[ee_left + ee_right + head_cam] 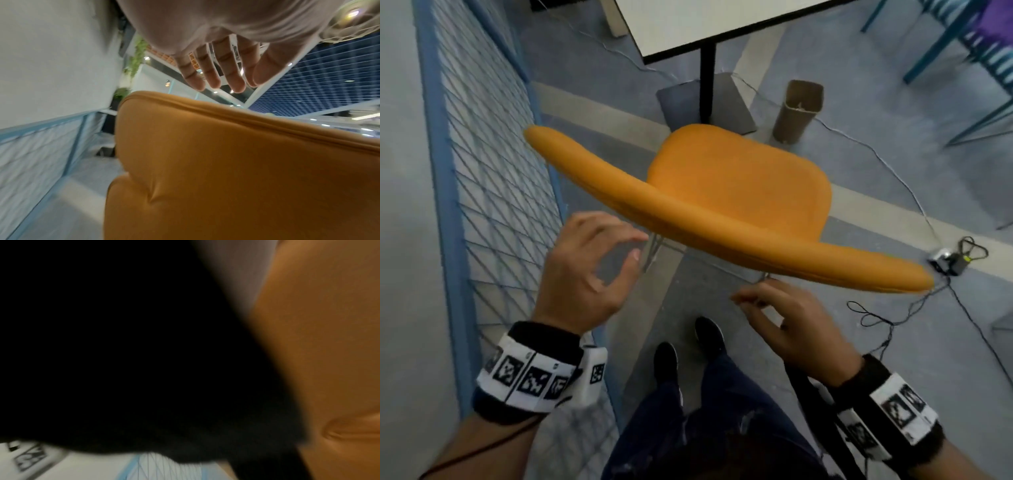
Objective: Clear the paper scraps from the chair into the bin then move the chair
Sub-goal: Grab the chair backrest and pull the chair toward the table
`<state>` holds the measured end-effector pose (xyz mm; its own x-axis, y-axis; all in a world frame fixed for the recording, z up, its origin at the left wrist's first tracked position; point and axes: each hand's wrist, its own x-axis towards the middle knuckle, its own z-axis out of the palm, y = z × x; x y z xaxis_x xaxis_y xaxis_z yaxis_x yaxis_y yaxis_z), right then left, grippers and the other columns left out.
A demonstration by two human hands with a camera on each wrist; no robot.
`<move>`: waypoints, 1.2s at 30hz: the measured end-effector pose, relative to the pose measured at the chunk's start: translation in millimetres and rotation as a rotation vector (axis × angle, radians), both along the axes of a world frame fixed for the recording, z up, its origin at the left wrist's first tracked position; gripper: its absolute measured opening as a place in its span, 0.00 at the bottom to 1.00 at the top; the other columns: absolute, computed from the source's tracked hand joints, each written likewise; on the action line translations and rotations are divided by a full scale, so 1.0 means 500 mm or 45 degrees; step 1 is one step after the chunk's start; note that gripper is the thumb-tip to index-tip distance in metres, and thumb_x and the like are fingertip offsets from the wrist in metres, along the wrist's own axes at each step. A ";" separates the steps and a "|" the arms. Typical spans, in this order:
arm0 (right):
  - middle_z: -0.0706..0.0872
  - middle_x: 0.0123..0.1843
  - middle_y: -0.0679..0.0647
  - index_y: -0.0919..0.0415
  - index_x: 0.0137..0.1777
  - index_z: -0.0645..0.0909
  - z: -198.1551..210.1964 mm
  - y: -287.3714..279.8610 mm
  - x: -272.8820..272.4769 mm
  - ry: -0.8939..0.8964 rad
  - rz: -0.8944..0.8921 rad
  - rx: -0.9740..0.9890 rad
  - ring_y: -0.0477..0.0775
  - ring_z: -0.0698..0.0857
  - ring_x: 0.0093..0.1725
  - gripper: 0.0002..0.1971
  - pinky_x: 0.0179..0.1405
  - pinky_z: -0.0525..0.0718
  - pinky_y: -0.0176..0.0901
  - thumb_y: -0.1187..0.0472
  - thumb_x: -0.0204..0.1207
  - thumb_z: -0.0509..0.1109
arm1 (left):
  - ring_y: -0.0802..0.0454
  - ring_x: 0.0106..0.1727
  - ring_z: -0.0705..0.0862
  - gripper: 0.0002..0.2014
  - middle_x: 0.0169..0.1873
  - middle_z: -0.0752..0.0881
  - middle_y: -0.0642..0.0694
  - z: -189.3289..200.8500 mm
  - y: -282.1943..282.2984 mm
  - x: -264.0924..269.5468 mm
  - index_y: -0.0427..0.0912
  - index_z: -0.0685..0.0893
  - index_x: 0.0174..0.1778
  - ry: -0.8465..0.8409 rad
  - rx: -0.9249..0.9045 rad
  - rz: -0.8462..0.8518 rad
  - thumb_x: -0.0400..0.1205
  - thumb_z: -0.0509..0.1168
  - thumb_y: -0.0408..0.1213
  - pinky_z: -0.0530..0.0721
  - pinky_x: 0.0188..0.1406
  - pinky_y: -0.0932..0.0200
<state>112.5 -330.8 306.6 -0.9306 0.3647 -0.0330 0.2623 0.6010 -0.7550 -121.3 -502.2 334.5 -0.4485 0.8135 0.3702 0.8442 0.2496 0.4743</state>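
The orange upholstered chair [739,185] stands in front of me, its curved backrest nearest my hands; I see no paper scraps on its seat. A brown bin [798,109] stands on the floor beyond it, beside the table base. My left hand [619,250] hovers just short of the backrest's left part, fingers relaxed and holding nothing. In the left wrist view that left hand [218,78] spreads straight fingers above the chair [226,162]. My right hand [760,308] hangs below the backrest's rim, fingers loosely curled, holding nothing. The right wrist view is mostly dark beside the orange chair [329,353].
A blue mesh railing [493,164] runs close along the left. A white table [705,24] on a black post with a grey base plate [732,102] stands behind the chair. Cables and a power adapter [945,260] lie on the floor at right. My feet [688,346] are behind the chair.
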 end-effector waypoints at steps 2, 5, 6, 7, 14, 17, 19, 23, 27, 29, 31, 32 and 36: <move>0.87 0.50 0.51 0.57 0.56 0.86 0.036 -0.035 -0.018 0.188 -0.101 0.127 0.47 0.85 0.50 0.07 0.49 0.83 0.41 0.62 0.81 0.69 | 0.39 0.60 0.81 0.11 0.53 0.87 0.42 0.015 0.022 -0.045 0.40 0.88 0.54 0.122 -0.050 -0.094 0.79 0.70 0.42 0.75 0.64 0.49; 0.88 0.52 0.56 0.61 0.54 0.88 0.069 -0.064 -0.054 0.330 -0.248 0.386 0.57 0.83 0.59 0.07 0.58 0.81 0.47 0.63 0.79 0.72 | 0.39 0.68 0.77 0.24 0.62 0.82 0.44 0.013 0.044 -0.119 0.46 0.84 0.62 0.216 -0.251 -0.181 0.78 0.69 0.59 0.73 0.68 0.44; 0.87 0.54 0.56 0.60 0.55 0.87 0.074 -0.061 -0.066 0.317 -0.281 0.462 0.58 0.82 0.63 0.08 0.61 0.80 0.50 0.61 0.79 0.72 | 0.41 0.70 0.76 0.29 0.64 0.81 0.45 0.010 0.051 -0.141 0.49 0.82 0.65 0.235 -0.335 -0.186 0.76 0.67 0.65 0.72 0.68 0.42; 0.86 0.57 0.57 0.59 0.58 0.86 0.075 -0.059 -0.081 0.264 -0.315 0.521 0.59 0.80 0.65 0.11 0.62 0.78 0.53 0.57 0.78 0.72 | 0.42 0.70 0.75 0.33 0.66 0.80 0.47 0.006 0.056 -0.163 0.52 0.79 0.67 0.251 -0.422 -0.197 0.74 0.64 0.71 0.72 0.67 0.41; 0.81 0.67 0.54 0.46 0.71 0.73 0.049 -0.032 -0.175 -0.434 -0.484 0.776 0.61 0.82 0.62 0.36 0.64 0.72 0.60 0.27 0.67 0.66 | 0.40 0.61 0.79 0.47 0.61 0.84 0.45 -0.001 0.103 -0.247 0.58 0.75 0.70 0.378 -0.694 -0.248 0.62 0.52 0.85 0.72 0.68 0.39; 0.86 0.59 0.54 0.48 0.68 0.77 0.041 -0.025 -0.185 -0.462 -0.556 0.858 0.61 0.85 0.56 0.38 0.57 0.75 0.56 0.24 0.64 0.64 | 0.41 0.53 0.84 0.47 0.54 0.89 0.46 -0.003 0.134 -0.252 0.59 0.79 0.64 0.407 -0.736 -0.303 0.59 0.52 0.87 0.78 0.57 0.43; 0.88 0.53 0.54 0.49 0.63 0.80 0.039 -0.014 -0.193 -0.474 -0.570 0.896 0.61 0.86 0.50 0.38 0.50 0.77 0.55 0.22 0.63 0.63 | 0.43 0.46 0.85 0.45 0.47 0.90 0.47 -0.006 0.144 -0.258 0.58 0.82 0.58 0.430 -0.710 -0.322 0.58 0.52 0.88 0.80 0.49 0.47; 0.89 0.44 0.51 0.51 0.54 0.82 0.037 0.004 -0.201 -0.511 -0.528 0.949 0.57 0.86 0.41 0.37 0.36 0.79 0.48 0.20 0.63 0.60 | 0.44 0.38 0.85 0.42 0.38 0.90 0.46 -0.016 0.149 -0.262 0.51 0.86 0.47 0.455 -0.602 -0.300 0.60 0.56 0.86 0.79 0.40 0.50; 0.89 0.42 0.49 0.51 0.52 0.83 0.035 0.017 -0.201 -0.528 -0.503 0.955 0.55 0.86 0.38 0.37 0.32 0.75 0.45 0.19 0.64 0.57 | 0.44 0.36 0.84 0.43 0.36 0.90 0.44 -0.022 0.156 -0.258 0.47 0.87 0.43 0.481 -0.569 -0.270 0.63 0.55 0.85 0.77 0.39 0.51; 0.89 0.40 0.49 0.51 0.50 0.84 0.035 0.022 -0.199 -0.541 -0.489 0.947 0.54 0.85 0.36 0.37 0.30 0.73 0.43 0.19 0.65 0.57 | 0.44 0.35 0.84 0.43 0.35 0.90 0.44 -0.025 0.158 -0.253 0.46 0.87 0.44 0.484 -0.576 -0.245 0.63 0.54 0.85 0.77 0.40 0.51; 0.88 0.38 0.49 0.51 0.48 0.84 0.035 0.029 -0.192 -0.545 -0.484 0.934 0.54 0.85 0.34 0.37 0.29 0.69 0.42 0.19 0.65 0.56 | 0.43 0.35 0.84 0.43 0.35 0.89 0.43 -0.029 0.160 -0.244 0.46 0.86 0.44 0.472 -0.570 -0.229 0.64 0.54 0.85 0.77 0.41 0.51; 0.88 0.37 0.49 0.51 0.47 0.84 0.034 0.033 -0.188 -0.543 -0.483 0.933 0.54 0.84 0.33 0.37 0.29 0.68 0.42 0.19 0.65 0.56 | 0.43 0.35 0.84 0.44 0.35 0.89 0.43 -0.031 0.161 -0.238 0.45 0.86 0.44 0.461 -0.566 -0.220 0.64 0.53 0.85 0.78 0.41 0.51; 0.88 0.35 0.48 0.51 0.45 0.85 0.036 0.057 -0.168 -0.539 -0.468 0.949 0.53 0.85 0.33 0.37 0.28 0.67 0.41 0.18 0.63 0.55 | 0.43 0.36 0.85 0.44 0.34 0.89 0.42 -0.032 0.167 -0.203 0.45 0.86 0.44 0.434 -0.544 -0.174 0.64 0.52 0.85 0.78 0.42 0.50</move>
<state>28.4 -302.4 324.6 -0.7165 0.6973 0.0181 0.6974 0.7167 -0.0055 -222.9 -418.6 318.2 -0.2412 0.9652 0.1009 0.9702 0.2372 0.0496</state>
